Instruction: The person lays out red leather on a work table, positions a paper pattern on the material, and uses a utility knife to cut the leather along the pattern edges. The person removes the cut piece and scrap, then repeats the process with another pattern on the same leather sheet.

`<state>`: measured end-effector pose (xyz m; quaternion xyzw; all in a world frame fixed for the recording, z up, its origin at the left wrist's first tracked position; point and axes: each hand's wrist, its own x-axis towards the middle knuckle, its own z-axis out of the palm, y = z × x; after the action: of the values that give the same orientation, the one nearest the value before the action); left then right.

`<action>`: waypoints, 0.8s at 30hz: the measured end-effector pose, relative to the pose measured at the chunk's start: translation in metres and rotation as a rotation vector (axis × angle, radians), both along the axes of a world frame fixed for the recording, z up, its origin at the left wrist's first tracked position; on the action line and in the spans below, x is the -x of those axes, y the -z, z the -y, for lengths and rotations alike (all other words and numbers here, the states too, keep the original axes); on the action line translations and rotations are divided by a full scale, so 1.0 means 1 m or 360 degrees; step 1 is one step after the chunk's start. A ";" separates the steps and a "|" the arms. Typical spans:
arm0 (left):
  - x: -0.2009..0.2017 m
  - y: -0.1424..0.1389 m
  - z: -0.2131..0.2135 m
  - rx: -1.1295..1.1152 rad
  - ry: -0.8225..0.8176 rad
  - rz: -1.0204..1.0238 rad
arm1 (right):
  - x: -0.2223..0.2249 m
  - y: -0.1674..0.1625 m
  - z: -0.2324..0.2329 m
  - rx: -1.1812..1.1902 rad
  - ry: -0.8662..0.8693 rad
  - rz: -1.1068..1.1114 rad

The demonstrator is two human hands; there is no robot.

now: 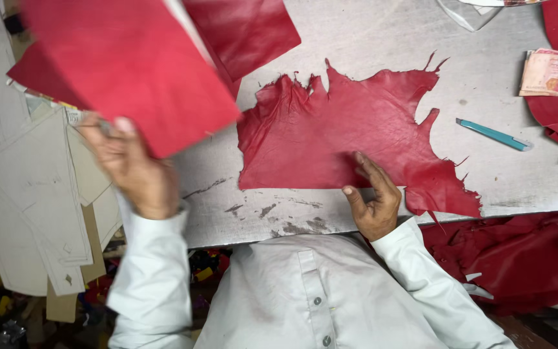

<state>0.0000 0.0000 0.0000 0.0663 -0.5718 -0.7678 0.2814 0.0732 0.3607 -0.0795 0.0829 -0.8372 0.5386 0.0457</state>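
Red leather hide flat on grey desk | right hand fingers spread, pressing its near edge | left hand fingers pinching raised red leather piece | teal knife well right.

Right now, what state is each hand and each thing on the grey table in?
Left hand: raised, gripping the cut red leather panel, blurred.
Right hand: flat, pressing the ragged red leather hide.
Ragged red leather hide: spread flat on the grey metal table.
Teal utility knife: lying untouched.
Pale paper patterns: stacked at the left.
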 end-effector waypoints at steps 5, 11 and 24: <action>-0.074 0.055 -0.102 -0.0312 0.0497 0.0291 | 0.003 -0.024 0.022 0.1377 -0.0331 0.0868; -0.088 0.069 -0.121 -0.0370 0.0301 0.0386 | 0.001 -0.021 0.015 0.0959 -0.0393 0.0721; -0.046 0.015 0.002 -0.0484 -0.0309 0.0137 | 0.049 -0.060 -0.124 -0.0309 0.0438 0.0213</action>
<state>0.0465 -0.0021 -0.0146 0.1958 -0.4515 -0.8111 0.3161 0.0239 0.4843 -0.0200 -0.0644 -0.8899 0.4482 0.0547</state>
